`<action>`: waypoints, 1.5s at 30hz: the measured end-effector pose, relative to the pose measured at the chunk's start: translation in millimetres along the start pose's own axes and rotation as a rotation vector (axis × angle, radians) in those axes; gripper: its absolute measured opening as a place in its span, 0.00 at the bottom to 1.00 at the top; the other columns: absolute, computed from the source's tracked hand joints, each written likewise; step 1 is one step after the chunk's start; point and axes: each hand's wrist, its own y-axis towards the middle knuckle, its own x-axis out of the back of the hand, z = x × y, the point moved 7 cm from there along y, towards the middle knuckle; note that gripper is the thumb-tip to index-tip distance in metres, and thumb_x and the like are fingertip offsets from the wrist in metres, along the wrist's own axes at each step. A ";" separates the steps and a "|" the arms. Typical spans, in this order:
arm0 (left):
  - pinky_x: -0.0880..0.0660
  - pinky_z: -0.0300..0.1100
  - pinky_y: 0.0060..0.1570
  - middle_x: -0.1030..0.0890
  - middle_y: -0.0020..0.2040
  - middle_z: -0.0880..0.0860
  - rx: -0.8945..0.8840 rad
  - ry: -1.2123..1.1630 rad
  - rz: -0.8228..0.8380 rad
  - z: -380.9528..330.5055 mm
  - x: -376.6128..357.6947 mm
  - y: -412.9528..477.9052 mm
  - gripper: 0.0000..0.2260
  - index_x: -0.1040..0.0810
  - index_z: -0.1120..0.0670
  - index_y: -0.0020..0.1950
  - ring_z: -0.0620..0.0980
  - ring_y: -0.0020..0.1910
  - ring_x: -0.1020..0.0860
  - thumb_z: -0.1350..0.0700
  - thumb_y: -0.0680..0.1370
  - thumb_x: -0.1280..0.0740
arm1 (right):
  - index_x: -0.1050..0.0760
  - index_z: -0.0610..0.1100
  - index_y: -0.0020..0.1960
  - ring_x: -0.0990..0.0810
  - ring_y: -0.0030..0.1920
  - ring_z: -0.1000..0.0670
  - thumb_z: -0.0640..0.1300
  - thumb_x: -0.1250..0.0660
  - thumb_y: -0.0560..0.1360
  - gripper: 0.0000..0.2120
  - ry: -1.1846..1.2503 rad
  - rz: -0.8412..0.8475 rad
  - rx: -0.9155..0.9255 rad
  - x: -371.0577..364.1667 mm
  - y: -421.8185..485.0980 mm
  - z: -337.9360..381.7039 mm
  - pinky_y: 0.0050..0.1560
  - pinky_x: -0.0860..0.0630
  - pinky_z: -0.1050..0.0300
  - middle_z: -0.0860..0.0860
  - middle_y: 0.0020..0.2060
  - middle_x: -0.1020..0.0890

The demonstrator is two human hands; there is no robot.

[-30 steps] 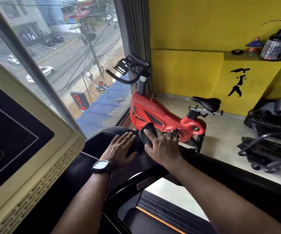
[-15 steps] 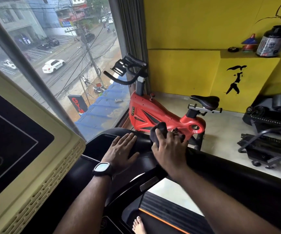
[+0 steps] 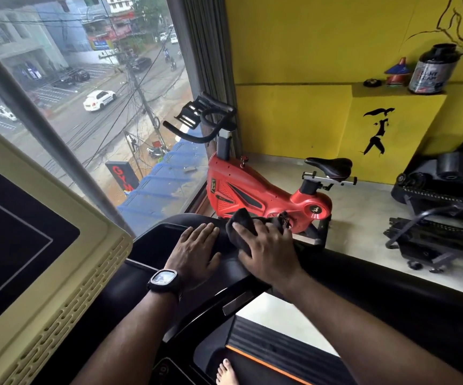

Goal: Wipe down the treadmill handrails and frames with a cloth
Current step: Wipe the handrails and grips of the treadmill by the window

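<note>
Yellow walls (image 3: 308, 45) close off the far side of the room, and to the left a big window (image 3: 85, 93) looks down on a wet street with cars. Beside the window stands a red exercise bike (image 3: 252, 195), with a black seat and black handlebars. We stand on the treadmill, one bare foot (image 3: 226, 373) showing at the bottom edge beside the orange-edged deck (image 3: 266, 348). Its pale yellow console (image 3: 44, 245) fills the left of our view. Our right hand (image 3: 269, 254) lies on the front end of the black handrail (image 3: 377, 276), its fingers curled over a dark cloth (image 3: 242, 220) and holding it against the rail; folds of the cloth bunch out past the fingertips and at the knuckle side. Our left hand (image 3: 197, 251) rests just beside it on the black frame, palm down, fingers straight and close together, holding nothing. A watch (image 3: 163, 279) sits on that wrist. On a yellow ledge (image 3: 369, 91) at upper right stands a large tub (image 3: 433, 70) with a black lid, and below it, on the floor, lies a black machine (image 3: 441, 212).
</note>
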 end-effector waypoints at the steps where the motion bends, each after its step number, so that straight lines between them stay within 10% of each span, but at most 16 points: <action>1: 0.29 0.57 0.66 0.22 0.66 0.59 -0.001 0.012 0.003 -2.8 2.5 4.3 0.29 0.23 0.60 0.67 0.58 0.66 0.24 0.43 0.74 0.42 | 0.35 0.61 0.76 0.21 0.58 0.37 0.62 0.37 0.74 0.31 0.045 0.035 -0.015 5.0 10.2 -10.6 0.57 0.26 0.39 0.44 0.64 0.22; 5: 0.28 0.58 0.65 0.20 0.63 0.59 -0.022 0.040 0.010 -5.3 6.2 10.6 0.30 0.22 0.60 0.65 0.58 0.62 0.22 0.42 0.72 0.42 | 0.40 0.57 0.79 0.24 0.63 0.36 0.62 0.44 0.79 0.30 0.113 0.092 -0.306 4.7 16.6 -42.0 0.61 0.27 0.39 0.40 0.67 0.25; 11: 0.34 0.57 0.71 0.28 0.73 0.57 -0.058 -0.004 0.014 -5.6 -9.2 8.4 0.32 0.31 0.59 0.74 0.55 0.73 0.31 0.40 0.77 0.42 | 0.33 0.59 0.75 0.22 0.57 0.38 0.63 0.37 0.72 0.31 -0.008 -0.016 0.001 1.5 -2.8 -3.0 0.56 0.28 0.40 0.43 0.63 0.21; 17: 0.41 0.55 0.75 0.37 0.78 0.54 -0.100 -0.030 0.033 -10.0 -9.0 6.0 0.31 0.40 0.53 0.79 0.52 0.78 0.39 0.39 0.80 0.44 | 0.36 0.57 0.78 0.23 0.61 0.36 0.61 0.41 0.78 0.29 0.083 0.011 -0.292 7.2 8.8 -40.6 0.58 0.28 0.40 0.40 0.64 0.23; 23: 0.42 0.53 0.76 0.37 0.78 0.53 -0.100 -0.029 0.030 -7.8 -12.1 9.8 0.31 0.39 0.54 0.79 0.50 0.78 0.40 0.39 0.80 0.44 | 0.33 0.59 0.75 0.22 0.56 0.37 0.61 0.39 0.75 0.29 -0.005 -0.044 -0.062 5.1 2.0 -11.6 0.57 0.29 0.40 0.41 0.61 0.21; 28: 0.41 0.53 0.76 0.38 0.79 0.53 -0.078 -0.045 0.045 -9.2 -10.6 7.5 0.33 0.39 0.54 0.79 0.51 0.78 0.41 0.36 0.79 0.45 | 0.36 0.56 0.78 0.24 0.61 0.36 0.61 0.40 0.78 0.29 0.038 -0.029 -0.356 5.2 -9.0 -33.2 0.57 0.29 0.38 0.38 0.64 0.23; 34: 0.41 0.53 0.75 0.38 0.79 0.52 -0.077 -0.052 0.036 -8.6 -11.1 8.7 0.34 0.40 0.53 0.80 0.50 0.78 0.41 0.35 0.79 0.45 | 0.34 0.60 0.76 0.21 0.57 0.38 0.63 0.40 0.75 0.30 0.049 -0.017 -0.090 6.1 -5.6 -31.2 0.55 0.26 0.42 0.44 0.62 0.21; 39: 0.42 0.53 0.76 0.38 0.79 0.51 -0.078 -0.075 0.034 -8.4 -10.0 9.3 0.34 0.40 0.53 0.79 0.50 0.78 0.41 0.35 0.78 0.45 | 0.31 0.56 0.75 0.21 0.55 0.37 0.61 0.37 0.76 0.29 0.025 -0.081 -0.348 4.9 -19.6 -46.1 0.53 0.27 0.40 0.41 0.58 0.21; 45: 0.44 0.54 0.76 0.41 0.80 0.53 -0.126 -0.069 0.078 -10.8 -12.0 10.4 0.37 0.42 0.54 0.80 0.50 0.79 0.44 0.34 0.77 0.46 | 0.32 0.60 0.75 0.21 0.57 0.37 0.61 0.37 0.73 0.30 0.074 -0.039 -0.041 3.0 -10.6 -32.3 0.55 0.26 0.41 0.44 0.62 0.21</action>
